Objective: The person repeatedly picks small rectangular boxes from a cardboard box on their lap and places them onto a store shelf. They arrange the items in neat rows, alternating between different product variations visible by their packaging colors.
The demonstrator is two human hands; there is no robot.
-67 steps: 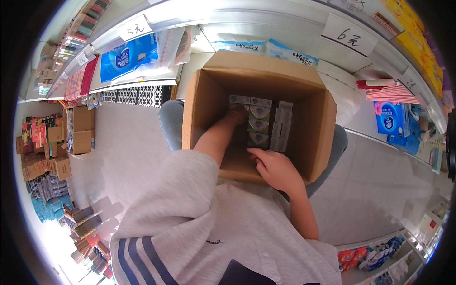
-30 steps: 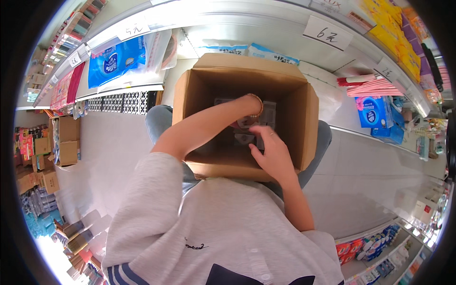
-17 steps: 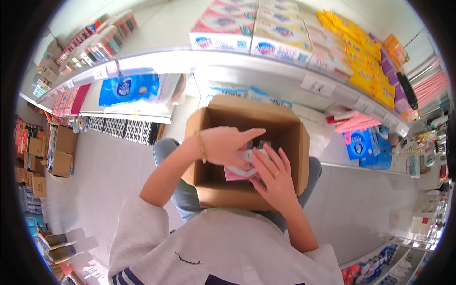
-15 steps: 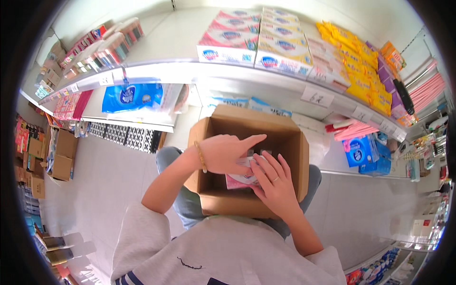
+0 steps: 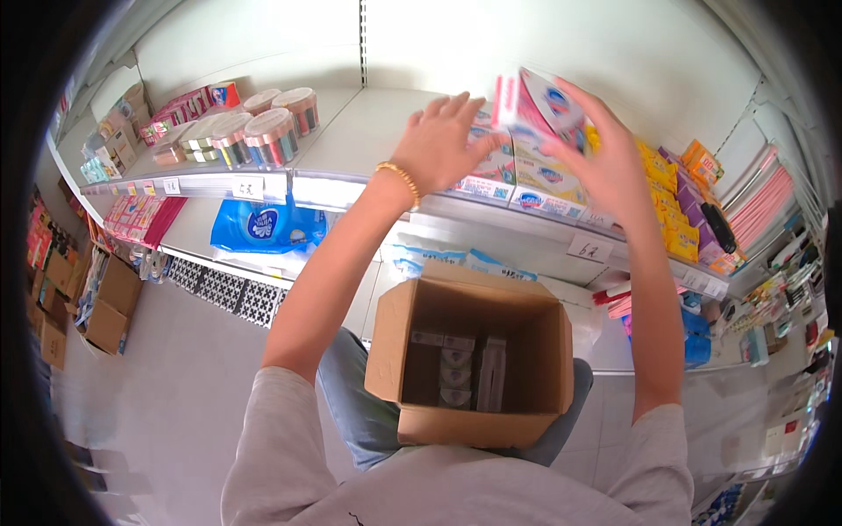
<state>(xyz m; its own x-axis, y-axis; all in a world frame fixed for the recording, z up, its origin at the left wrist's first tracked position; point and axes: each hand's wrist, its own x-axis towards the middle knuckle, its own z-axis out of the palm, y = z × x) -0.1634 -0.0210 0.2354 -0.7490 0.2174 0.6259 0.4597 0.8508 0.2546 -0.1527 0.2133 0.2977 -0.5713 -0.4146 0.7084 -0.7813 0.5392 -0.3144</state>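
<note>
My right hand (image 5: 610, 162) grips a pink-and-white soap box (image 5: 548, 105), tilted and slightly blurred, above the shelf's stacks. Whether it is one box or several together I cannot tell. My left hand (image 5: 438, 145), with a bead bracelet at the wrist, is spread beside a row of pink soap boxes (image 5: 493, 167); whether it touches them is unclear. To the right of that row stand pale yellow-and-white soap boxes (image 5: 545, 175). Below my arms, an open cardboard box (image 5: 482, 428) rests between my knees, with several small boxes (image 5: 455, 368) at its bottom.
Yellow packets (image 5: 665, 193) and purple packs (image 5: 686, 200) fill the shelf's right. Clear tubs (image 5: 270, 136) of small coloured items stand on the left. A price-tagged shelf edge (image 5: 351, 188) runs across, above a lower shelf with a blue pack (image 5: 250, 226).
Both hands have risen out of the cardboard box to the upper shelf. The pink-and-white soap box has come up with my right hand, and my left hand has spread near the stacks.
</note>
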